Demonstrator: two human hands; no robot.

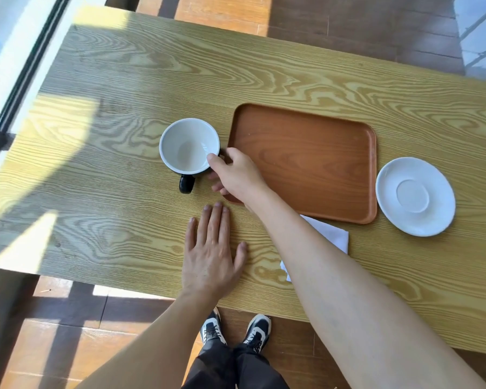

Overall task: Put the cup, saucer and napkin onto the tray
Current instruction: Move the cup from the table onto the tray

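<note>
A cup (187,147), white inside and black outside, stands on the wooden table just left of the brown tray (306,161), its black handle pointing toward me. My right hand (236,172) grips the cup's right rim, thumb on the inside edge. Flat on the table below the cup lies my left hand (212,254), fingers spread and holding nothing. A white saucer (415,196) sits right of the tray. Part of a white napkin (331,234) shows below the tray's near edge, the rest hidden under my right forearm.
The wooden table (124,80) stretches far to the left and back, with a window frame (26,71) along its left side. Its near edge runs just above my shoes (236,329) on the plank floor.
</note>
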